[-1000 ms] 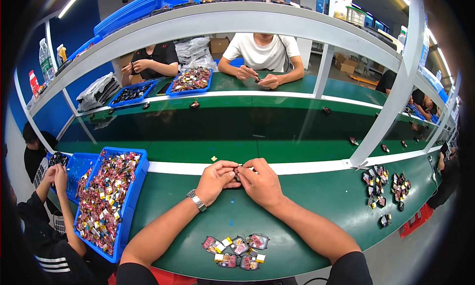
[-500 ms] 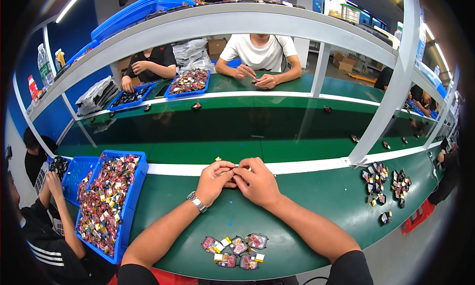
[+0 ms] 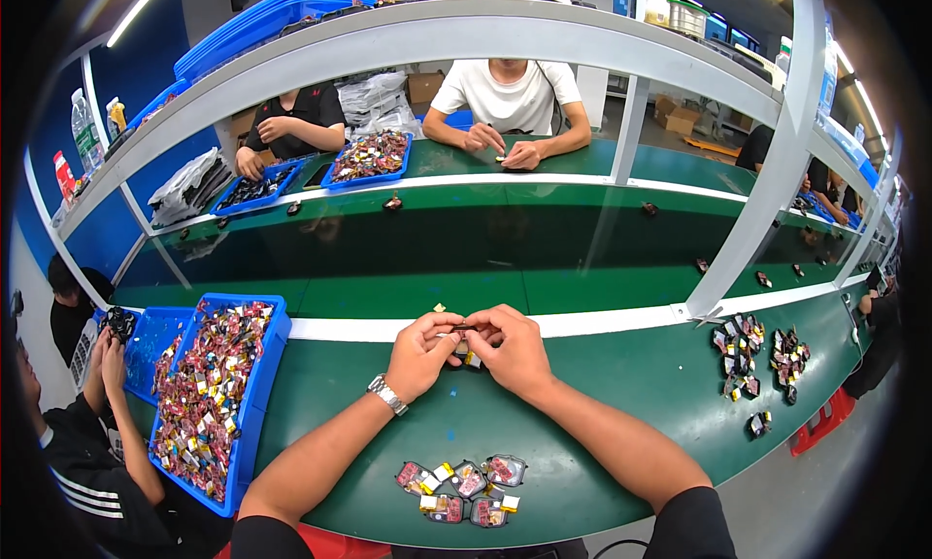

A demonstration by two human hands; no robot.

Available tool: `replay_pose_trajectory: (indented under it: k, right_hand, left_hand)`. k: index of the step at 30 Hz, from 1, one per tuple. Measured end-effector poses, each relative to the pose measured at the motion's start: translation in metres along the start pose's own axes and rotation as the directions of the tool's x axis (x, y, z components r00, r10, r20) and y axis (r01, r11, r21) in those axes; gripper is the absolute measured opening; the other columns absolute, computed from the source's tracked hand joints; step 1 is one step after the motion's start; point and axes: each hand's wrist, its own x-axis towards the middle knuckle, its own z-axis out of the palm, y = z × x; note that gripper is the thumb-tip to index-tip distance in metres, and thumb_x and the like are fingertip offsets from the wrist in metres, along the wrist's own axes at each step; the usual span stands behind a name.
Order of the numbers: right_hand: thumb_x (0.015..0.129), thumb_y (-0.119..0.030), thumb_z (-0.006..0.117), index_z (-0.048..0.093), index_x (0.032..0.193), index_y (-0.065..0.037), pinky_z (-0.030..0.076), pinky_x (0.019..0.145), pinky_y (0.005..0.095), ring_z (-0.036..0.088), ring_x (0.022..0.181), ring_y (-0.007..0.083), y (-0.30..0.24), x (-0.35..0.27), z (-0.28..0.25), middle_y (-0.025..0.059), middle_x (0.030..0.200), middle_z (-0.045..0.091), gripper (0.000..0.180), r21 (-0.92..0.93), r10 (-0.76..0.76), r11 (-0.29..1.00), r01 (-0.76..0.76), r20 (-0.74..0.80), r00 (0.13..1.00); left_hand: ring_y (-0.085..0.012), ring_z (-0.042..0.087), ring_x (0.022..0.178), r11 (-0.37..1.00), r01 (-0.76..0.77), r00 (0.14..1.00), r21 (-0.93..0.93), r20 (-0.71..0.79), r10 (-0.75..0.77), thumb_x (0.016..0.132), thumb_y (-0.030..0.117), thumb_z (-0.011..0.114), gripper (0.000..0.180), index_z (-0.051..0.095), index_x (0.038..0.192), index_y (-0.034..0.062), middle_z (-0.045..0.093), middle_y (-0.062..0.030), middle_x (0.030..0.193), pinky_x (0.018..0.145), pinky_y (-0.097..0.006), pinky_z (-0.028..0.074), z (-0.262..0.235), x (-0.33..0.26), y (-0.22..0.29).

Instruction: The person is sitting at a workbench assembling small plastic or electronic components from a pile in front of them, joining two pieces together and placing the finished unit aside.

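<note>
My left hand [image 3: 422, 353] and my right hand [image 3: 512, 352] meet above the near green worktop, close to its white edge strip. Both are closed, their fingertips pinching a small black casing [image 3: 461, 329] between them. A pale and yellow part [image 3: 473, 359] shows below the fingers; how it joins the casing is partly hidden. Between my forearms lie several open dark casings [image 3: 444, 509] with red circuit boards and white-and-yellow battery-like blocks. A blue tray [image 3: 282, 336] heaped with similar red, white and yellow parts stands left of my left forearm.
Clusters of black-cased parts [image 3: 738, 353] lie at the right. A white metal shelf post [image 3: 752, 190] rises beyond them. Past the white strip runs a green belt [image 3: 408, 295] carrying scattered pieces. Co-workers sit opposite and at the left, one in a white shirt [image 3: 505, 98].
My fingers have shifted, so the black casing and a pale and yellow part now show between them. Pieces on the belt have moved slightly right. The casings between my forearms stay put.
</note>
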Motion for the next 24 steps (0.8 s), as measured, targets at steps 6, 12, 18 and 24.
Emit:
replay_pose_trajectory:
  k: [6, 12, 18, 24]
  right_hand:
    - [0.083, -0.003, 0.068, 0.068, 0.096, 0.002, 0.056, 0.064, 0.0262, 0.068, 0.073, 0.0164, 0.002, 0.0, -0.001, 0.0111, 0.09, 0.065, 0.014, 0.014, -0.044, 0.999, 0.044, -0.023, 0.999]
    - [0.082, -0.002, 0.069, 0.069, 0.094, 0.001, 0.054, 0.065, 0.0265, 0.067, 0.072, 0.0149, 0.011, 0.009, -0.005, 0.0092, 0.084, 0.065, 0.012, -0.028, -0.026, 0.999, 0.025, -0.034, 0.999]
    - [0.079, -0.012, 0.07, 0.074, 0.089, -0.003, 0.054, 0.071, 0.0301, 0.07, 0.074, 0.0182, 0.095, 0.077, -0.066, 0.0119, 0.081, 0.073, 0.014, -0.177, 0.227, 0.936, -0.303, -0.354, 0.907]
    - [0.079, -0.012, 0.067, 0.071, 0.093, -0.001, 0.054, 0.078, 0.04, 0.067, 0.081, 0.0332, 0.104, 0.082, -0.097, 0.017, 0.088, 0.069, 0.018, -0.589, -0.018, 0.791, -0.164, -0.291, 0.957]
  left_hand:
    - [-0.0125, 0.066, 0.091, 1.0, 0.0, 0.999, -0.003, 0.036, 0.0, 0.092, -0.001, 0.059, 0.026, 0.056, 0.118, -0.0032, 0.066, -0.0118, 0.106, 0.071, -0.025, 0.057, -0.001, 0.001, -0.002]
    - [-0.0172, 0.066, 0.097, 0.996, -0.023, 0.999, -0.086, 0.04, 0.027, 0.09, -0.003, 0.059, 0.036, 0.05, 0.125, -0.0027, 0.06, -0.0164, 0.122, 0.078, -0.029, 0.058, -0.004, 0.0, -0.003]
    - [-0.0222, 0.065, 0.105, 0.998, 0.022, 1.0, -0.06, -0.018, -0.023, 0.091, 0.001, 0.056, 0.032, 0.053, 0.123, -0.0023, 0.058, -0.0157, 0.127, 0.086, -0.033, 0.056, -0.008, 0.009, 0.001]
    - [-0.0194, 0.065, 0.102, 0.999, 0.003, 0.999, -0.047, 0.036, -0.001, 0.093, 0.001, 0.055, 0.023, 0.058, 0.116, -0.0014, 0.061, -0.0128, 0.12, 0.085, -0.03, 0.056, -0.007, 0.014, -0.007]
